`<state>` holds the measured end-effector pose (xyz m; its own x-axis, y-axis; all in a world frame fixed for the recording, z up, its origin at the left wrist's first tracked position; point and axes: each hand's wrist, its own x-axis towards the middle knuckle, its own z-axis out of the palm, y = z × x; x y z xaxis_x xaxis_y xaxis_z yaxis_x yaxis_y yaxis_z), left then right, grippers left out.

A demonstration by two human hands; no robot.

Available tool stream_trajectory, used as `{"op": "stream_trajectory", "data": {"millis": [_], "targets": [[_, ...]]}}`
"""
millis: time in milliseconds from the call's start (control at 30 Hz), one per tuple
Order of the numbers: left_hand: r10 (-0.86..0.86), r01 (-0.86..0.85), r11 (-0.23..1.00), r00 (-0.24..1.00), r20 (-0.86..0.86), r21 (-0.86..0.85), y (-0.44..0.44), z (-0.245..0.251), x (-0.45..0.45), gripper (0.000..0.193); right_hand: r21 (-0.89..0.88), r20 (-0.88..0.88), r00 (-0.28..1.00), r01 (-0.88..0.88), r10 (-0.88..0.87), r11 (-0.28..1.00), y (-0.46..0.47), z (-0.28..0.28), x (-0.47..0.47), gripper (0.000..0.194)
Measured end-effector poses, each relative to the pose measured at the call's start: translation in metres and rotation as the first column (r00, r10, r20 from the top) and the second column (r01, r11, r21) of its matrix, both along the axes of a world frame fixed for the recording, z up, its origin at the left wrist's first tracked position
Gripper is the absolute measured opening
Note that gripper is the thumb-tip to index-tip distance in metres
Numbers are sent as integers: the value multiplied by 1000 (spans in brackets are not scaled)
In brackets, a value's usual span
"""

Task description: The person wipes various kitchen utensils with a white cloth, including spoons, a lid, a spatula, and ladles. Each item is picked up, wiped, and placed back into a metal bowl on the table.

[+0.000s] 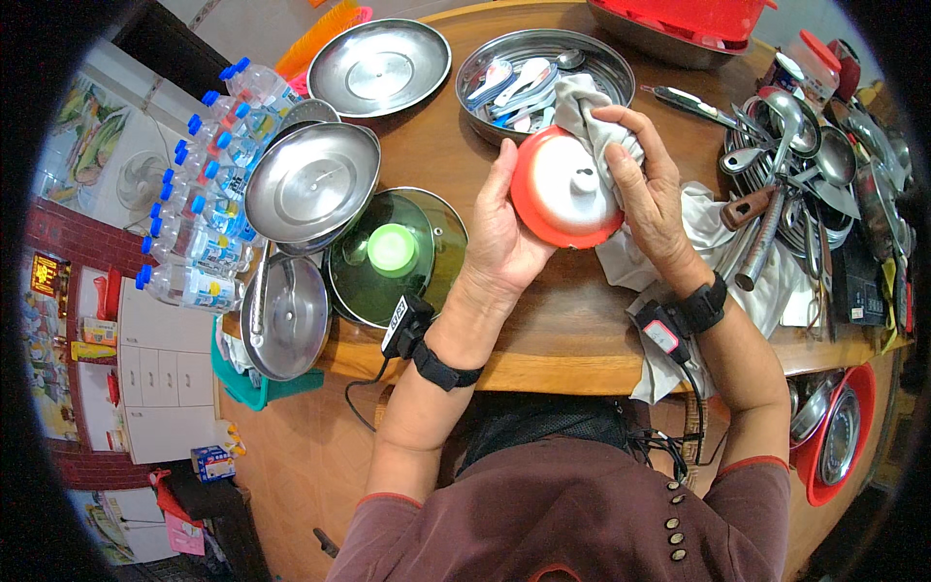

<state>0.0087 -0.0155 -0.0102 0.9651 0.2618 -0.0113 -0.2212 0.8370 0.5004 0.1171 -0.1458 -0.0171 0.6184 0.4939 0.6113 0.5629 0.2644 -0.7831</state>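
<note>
My left hand (502,233) holds a small red and white lid (564,189) by its lower left rim, its knob facing up. A crumpled grey cloth (585,109) is in my right hand (651,189), pressed against the lid's right edge. Just beyond the lid stands a round steel pan (473,120) with white and blue spoons (520,84) and a metal spoon in it. Left of my left hand lies a glass lid (451,218) with a light green knob (392,249). White cloths (771,291) lie on the table to the right of my right hand.
Steel lids (313,182) and a row of plastic bottles (211,247) line the left side. Ladles (782,116) and other utensils are heaped at the right. A red basin (698,22) stands at the far edge of the wooden table (553,356). Cables hang from both wrists.
</note>
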Motion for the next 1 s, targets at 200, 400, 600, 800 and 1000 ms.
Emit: {"op": "stream_trajectory", "data": {"millis": [200, 400, 600, 800, 1000], "targets": [[118, -112, 987, 992, 44, -113, 12, 5, 0, 58, -52, 256, 964, 84, -68, 995, 2, 2, -4, 34], [207, -193, 964, 977, 55, -183, 21, 7, -2, 58, -146, 468, 884, 93, -14, 985, 4, 5, -23, 43], [237, -239, 971, 967, 92, 12, 19, 1, -4, 57, -117, 725, 689, 110, 9, 987, 7, 8, -27, 38], [159, -173, 959, 984, 79, 223, -2, -6, -4, 59, -91, 725, 689, 87, 6, 992, 6, 8, -28, 39], [230, -271, 684, 961, 152, 678, -23, -7, -1, 52, 5, 514, 845, 168, -146, 986, -1, 7, -18, 38]]}}
